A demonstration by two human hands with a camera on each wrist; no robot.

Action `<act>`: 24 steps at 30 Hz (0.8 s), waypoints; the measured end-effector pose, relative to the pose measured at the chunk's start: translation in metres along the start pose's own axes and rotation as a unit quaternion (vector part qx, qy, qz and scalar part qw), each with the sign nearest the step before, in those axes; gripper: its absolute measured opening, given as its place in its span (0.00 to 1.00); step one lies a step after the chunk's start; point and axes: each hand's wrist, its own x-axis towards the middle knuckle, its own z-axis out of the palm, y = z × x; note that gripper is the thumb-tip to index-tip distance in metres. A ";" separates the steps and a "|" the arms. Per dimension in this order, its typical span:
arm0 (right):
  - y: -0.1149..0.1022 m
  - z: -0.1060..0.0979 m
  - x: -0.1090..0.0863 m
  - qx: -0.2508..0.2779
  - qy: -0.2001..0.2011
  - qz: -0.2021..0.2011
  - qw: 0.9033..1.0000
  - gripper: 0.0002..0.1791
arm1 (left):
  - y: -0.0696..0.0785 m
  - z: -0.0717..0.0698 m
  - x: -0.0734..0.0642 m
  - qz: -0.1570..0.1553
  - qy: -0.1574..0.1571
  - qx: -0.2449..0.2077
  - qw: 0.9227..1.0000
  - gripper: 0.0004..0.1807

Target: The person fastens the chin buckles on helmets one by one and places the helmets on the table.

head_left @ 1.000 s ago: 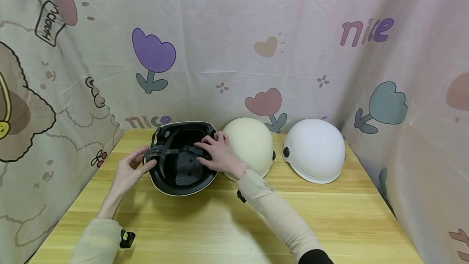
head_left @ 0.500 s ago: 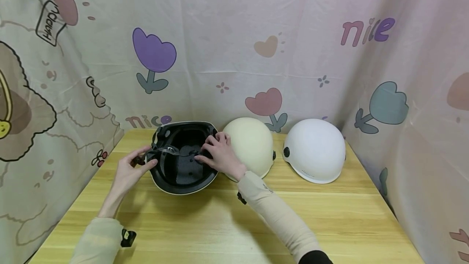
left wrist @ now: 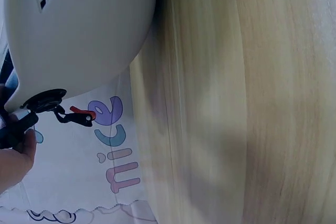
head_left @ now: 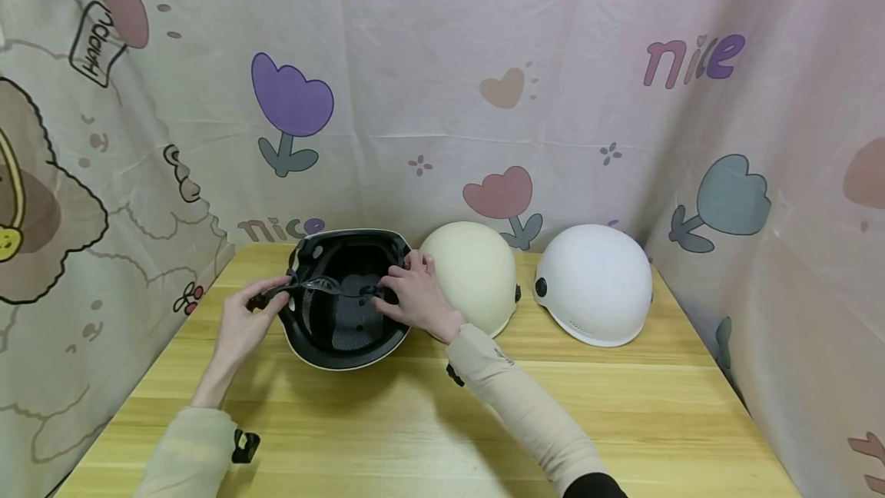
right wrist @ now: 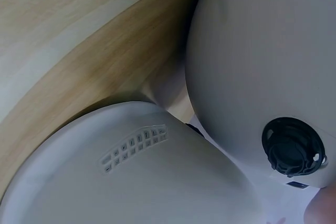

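Note:
An upturned helmet with a pale shell and black lining lies at the left of the table. Its black chin strap stretches across the opening. My left hand pinches the strap at the left rim, thumb below and fingers above. Curled over the right rim, my right hand holds the strap's other end near the thumb. In the left wrist view the helmet shell carries a black side pivot, with a small black buckle piece with a red tab hanging beside it.
A cream helmet stands dome up close to my right hand. Farther right is a white helmet, also dome up. The wooden table meets a printed curtain at the back.
My left thumb and fingers have come together on the strap and shifted slightly right; a dark strap end now sticks out left of them. My right hand has barely moved. The strap looks narrower.

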 end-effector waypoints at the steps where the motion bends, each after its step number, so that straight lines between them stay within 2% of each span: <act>1: 0.000 0.000 0.000 -0.004 0.002 -0.003 1.000 0.14 | 0.000 0.001 0.000 0.002 0.008 0.000 1.000 0.15; 5: -0.001 0.000 0.000 -0.006 0.006 -0.001 1.000 0.10 | 0.001 0.003 0.002 0.004 0.036 -0.007 0.999 0.12; 10: -0.002 -0.001 0.001 -0.001 -0.002 0.012 1.000 0.13 | 0.003 0.004 0.004 0.013 0.049 -0.015 0.999 0.13; 17: -0.004 -0.001 0.001 -0.010 -0.008 0.025 1.000 0.24 | 0.008 0.004 0.004 0.016 0.046 -0.022 0.999 0.13; 24: -0.005 -0.003 0.001 -0.009 -0.015 0.017 1.000 0.17 | 0.013 0.007 0.006 0.030 0.025 -0.018 0.999 0.13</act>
